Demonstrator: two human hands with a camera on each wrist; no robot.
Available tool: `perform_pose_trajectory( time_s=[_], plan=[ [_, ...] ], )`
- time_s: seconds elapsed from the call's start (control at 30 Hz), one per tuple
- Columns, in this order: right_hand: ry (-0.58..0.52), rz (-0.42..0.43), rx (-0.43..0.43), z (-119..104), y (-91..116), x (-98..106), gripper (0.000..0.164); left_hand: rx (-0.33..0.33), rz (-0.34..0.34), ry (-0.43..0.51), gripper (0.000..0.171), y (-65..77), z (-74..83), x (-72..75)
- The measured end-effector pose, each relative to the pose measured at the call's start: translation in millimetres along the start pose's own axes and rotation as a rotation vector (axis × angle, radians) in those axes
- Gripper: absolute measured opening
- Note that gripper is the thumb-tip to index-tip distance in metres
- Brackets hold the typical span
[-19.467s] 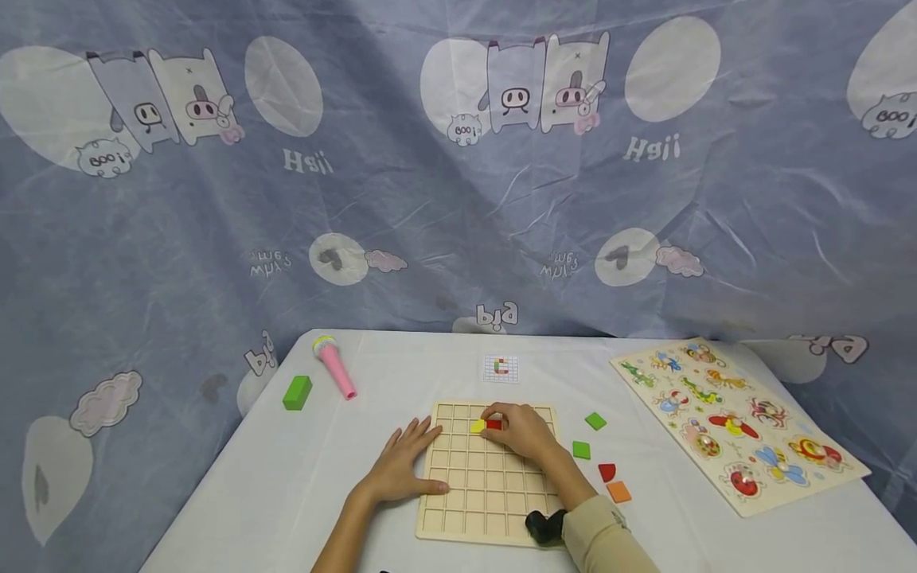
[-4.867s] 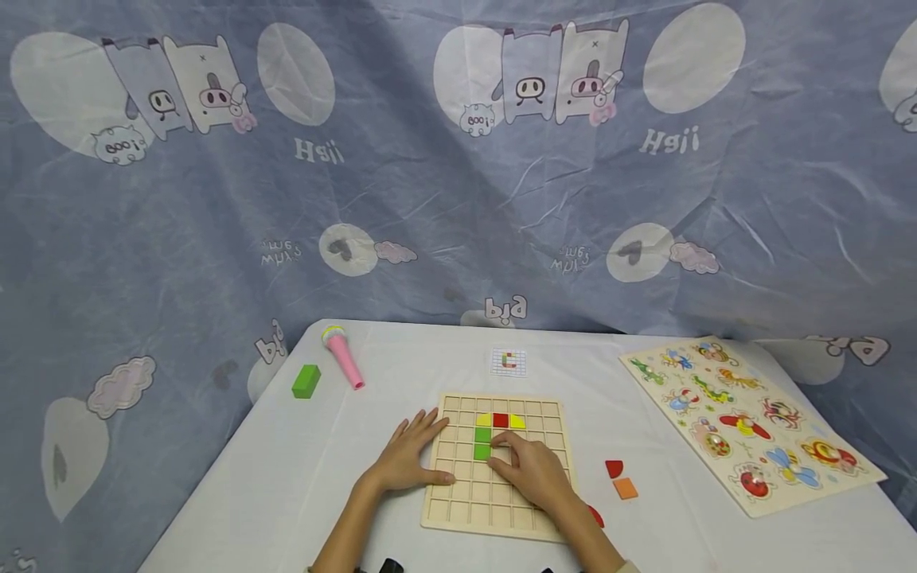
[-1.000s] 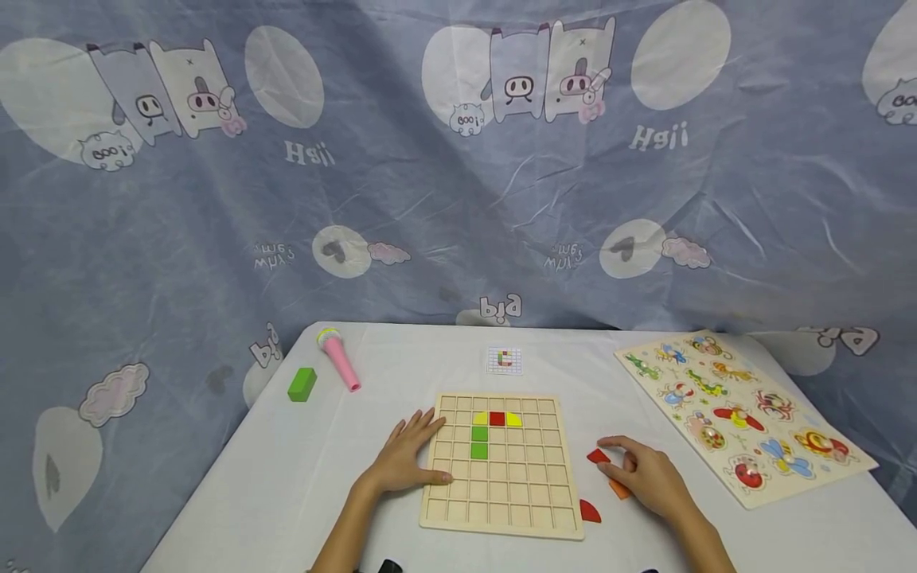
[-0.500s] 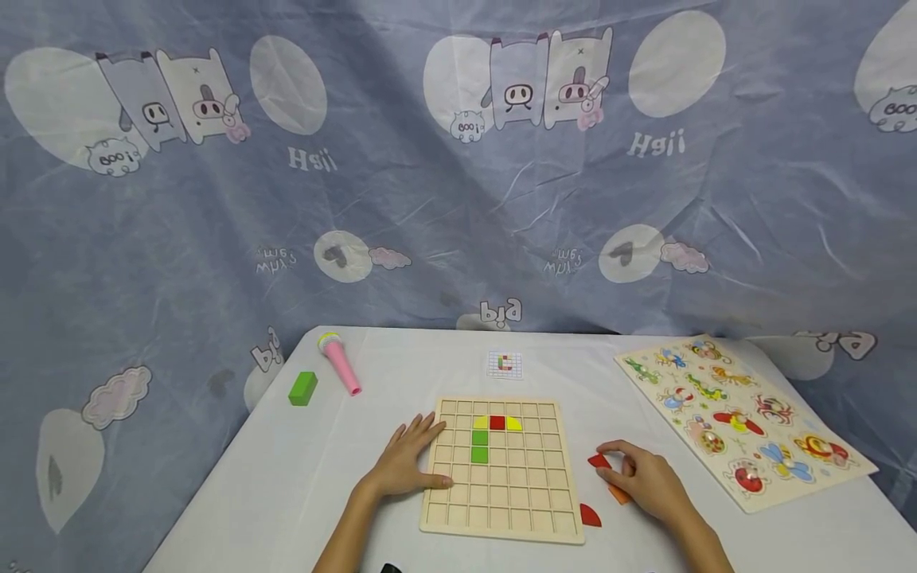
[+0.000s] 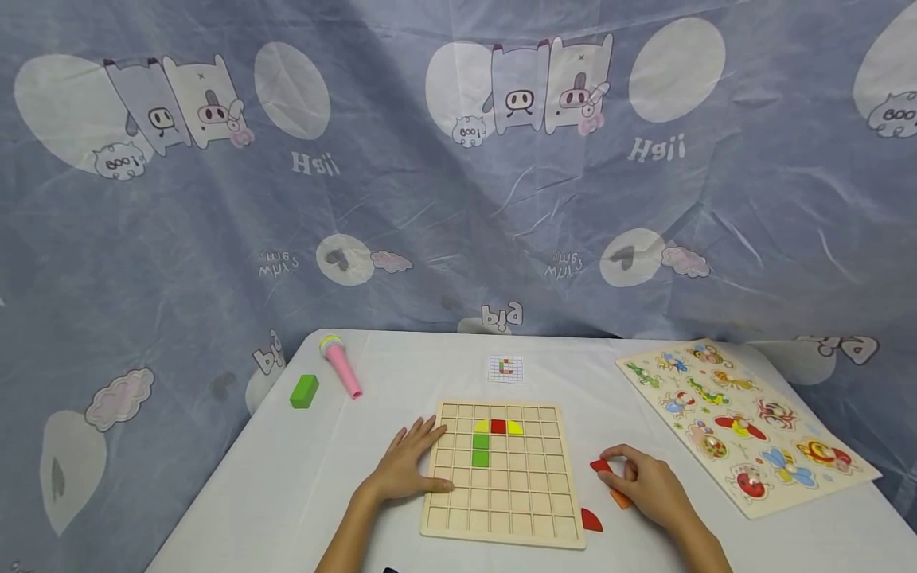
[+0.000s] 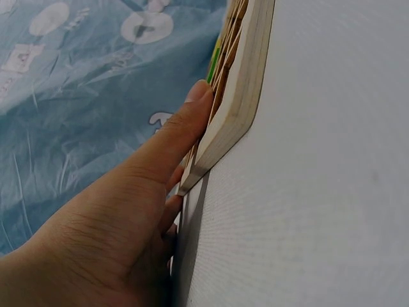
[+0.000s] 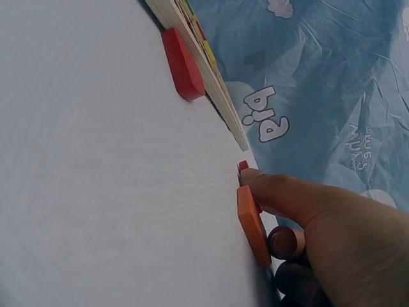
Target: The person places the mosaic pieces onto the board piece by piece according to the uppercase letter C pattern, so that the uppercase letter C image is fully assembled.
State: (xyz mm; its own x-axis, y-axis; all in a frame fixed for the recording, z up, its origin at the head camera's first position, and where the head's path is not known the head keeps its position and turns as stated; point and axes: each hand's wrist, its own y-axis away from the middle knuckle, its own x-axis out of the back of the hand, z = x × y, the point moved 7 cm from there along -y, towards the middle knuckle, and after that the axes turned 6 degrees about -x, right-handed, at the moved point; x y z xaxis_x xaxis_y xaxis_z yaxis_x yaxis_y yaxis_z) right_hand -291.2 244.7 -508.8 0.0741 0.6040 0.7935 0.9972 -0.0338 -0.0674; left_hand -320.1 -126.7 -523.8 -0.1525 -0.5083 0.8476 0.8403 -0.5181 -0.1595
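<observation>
My left hand (image 5: 404, 465) lies with spread fingers on the left edge of a wooden grid board (image 5: 530, 501), thumb over the rim. In the board sit a red square tile (image 5: 498, 426) between two yellow quarter-round tiles (image 5: 514, 428), and two green square tiles (image 5: 481, 458) in a column below the left one. To the right of the board, my right hand (image 5: 645, 481) pinches a red quarter-round tile (image 5: 598, 465) between thumb and index finger, low at the table. An orange square tile (image 7: 253, 224) lies partly under that hand.
Another red quarter-round tile (image 5: 591, 520) lies at the board's lower right edge. Behind the board is a small pattern card (image 5: 505, 369). An insect puzzle board (image 5: 745, 430) fills the right side. A pink toy microphone (image 5: 342, 368) and green block (image 5: 304, 391) stand left.
Since the oldest frame, two green tiles and the right yellow tile have come into the board. My right hand has moved from the board to the red quarter-round tile; the left stays put.
</observation>
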Motion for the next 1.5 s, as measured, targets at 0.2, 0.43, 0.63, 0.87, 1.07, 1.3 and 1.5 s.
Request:
perform_pose_trajectory(
  time_s=[0.2,0.43,0.63,0.87,1.07,1.3,1.5],
  plan=[
    [-0.002,0.014,0.002,0.1,-1.1,-0.1,0.032,-0.001,0.002,-0.009,0.103,-1.1,-1.1,1.6],
    [-0.010,0.013,-0.002,2.0,-0.1,-0.1,0.030,-0.012,0.002,-0.004,0.102,-1.8,0.5,2.9],
    [-0.005,0.003,-0.022,2.4,2.5,0.4,0.033,-0.017,0.000,0.000,0.101,-2.6,1.0,1.8],
    [0.001,0.013,-0.015,1.6,3.4,1.9,0.033,-0.008,0.005,0.005,0.102,-2.6,0.0,1.0],
    [0.000,0.023,-0.009,2.6,2.2,0.5,0.034,-0.005,0.006,0.015,0.102,-0.6,0.5,1.4],
    [-0.020,0.051,0.007,-0.5,1.6,1.0,0.031,0.002,-0.001,0.018,0.101,0.7,-0.1,0.0],
    [-0.040,0.089,0.058,-12.3,1.4,1.8,0.029,0.003,-0.002,0.016,0.101,-0.2,-0.6,-0.7]
  ],
)
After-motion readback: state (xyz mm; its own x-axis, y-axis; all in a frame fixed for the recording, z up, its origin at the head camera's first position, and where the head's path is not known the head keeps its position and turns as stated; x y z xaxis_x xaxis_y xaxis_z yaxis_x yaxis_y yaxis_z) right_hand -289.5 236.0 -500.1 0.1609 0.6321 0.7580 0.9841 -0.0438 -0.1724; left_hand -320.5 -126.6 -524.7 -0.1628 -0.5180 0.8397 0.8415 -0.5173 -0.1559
